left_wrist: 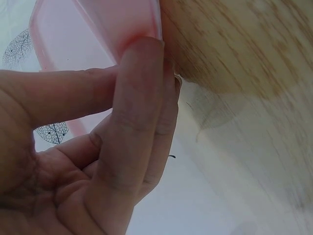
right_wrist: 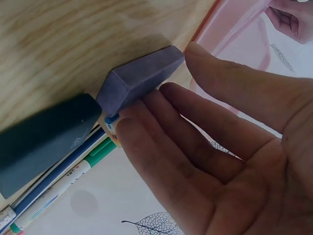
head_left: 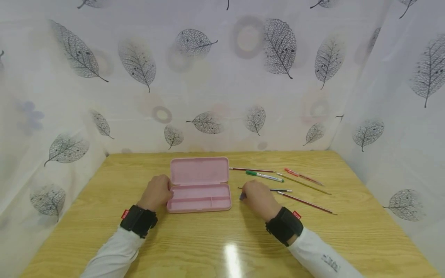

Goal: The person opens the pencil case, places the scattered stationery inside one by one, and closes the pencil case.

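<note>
A pink pencil case (head_left: 199, 211) lies with its lid (head_left: 199, 171) folded back on the wooden table. My left hand (head_left: 157, 192) pinches the left end of its tray between thumb and fingers; the left wrist view shows the fingertips on the pink wall (left_wrist: 132, 19). To the right of the case, my right hand (head_left: 258, 196) holds a purple-grey eraser (right_wrist: 142, 76), thumb at one end and fingertips along its side. A dark green block (right_wrist: 49, 142) is beside the eraser in the right wrist view; in the head view the hand hides it.
Beyond and right of my right hand lie a green marker (head_left: 265, 176), a red pencil (head_left: 252, 169), an orange pen (head_left: 304, 177), a yellow pencil (head_left: 306, 183), a dark pencil (head_left: 282, 190) and another red pencil (head_left: 307, 203). Leaf-patterned sheeting (head_left: 215, 85) surrounds the table (head_left: 194, 243).
</note>
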Available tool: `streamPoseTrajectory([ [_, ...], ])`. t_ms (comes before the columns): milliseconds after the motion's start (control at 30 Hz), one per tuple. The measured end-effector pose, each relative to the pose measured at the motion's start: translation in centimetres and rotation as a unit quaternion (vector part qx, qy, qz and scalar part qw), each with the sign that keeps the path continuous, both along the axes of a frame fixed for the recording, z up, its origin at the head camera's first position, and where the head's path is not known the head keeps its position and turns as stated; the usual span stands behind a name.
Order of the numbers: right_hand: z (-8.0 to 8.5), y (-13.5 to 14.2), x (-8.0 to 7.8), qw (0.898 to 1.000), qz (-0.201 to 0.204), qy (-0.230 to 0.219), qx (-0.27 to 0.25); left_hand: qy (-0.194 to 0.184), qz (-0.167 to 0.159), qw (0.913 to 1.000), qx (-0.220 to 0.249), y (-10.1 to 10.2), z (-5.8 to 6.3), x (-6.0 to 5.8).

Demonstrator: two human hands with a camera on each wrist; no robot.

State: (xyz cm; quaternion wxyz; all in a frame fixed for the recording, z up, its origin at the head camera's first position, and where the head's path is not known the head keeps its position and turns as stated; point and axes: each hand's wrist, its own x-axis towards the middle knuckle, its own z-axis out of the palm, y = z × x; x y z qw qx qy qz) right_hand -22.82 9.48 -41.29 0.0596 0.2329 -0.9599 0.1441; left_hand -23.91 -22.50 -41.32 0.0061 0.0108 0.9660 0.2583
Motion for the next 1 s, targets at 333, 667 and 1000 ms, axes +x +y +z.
streamPoseTrajectory([
  [333,-0.41,-0.18,-0.02,1.0,0.0,-0.01,-0.003,-0.01,0.002,0.9999,0.002,0.19,0.41,0.14],
  [667,-0.66,-0.02,0.29,1.0,0.014,-0.009,-0.003,-0.001,-0.003,1.0,0.001,0.0,0.14,0.12],
  [1000,-0.62,0.0,0.36,1.0,0.013,-0.023,-0.001,-0.015,0.003,0.9999,0.006,0.05,0.15,0.13],
])
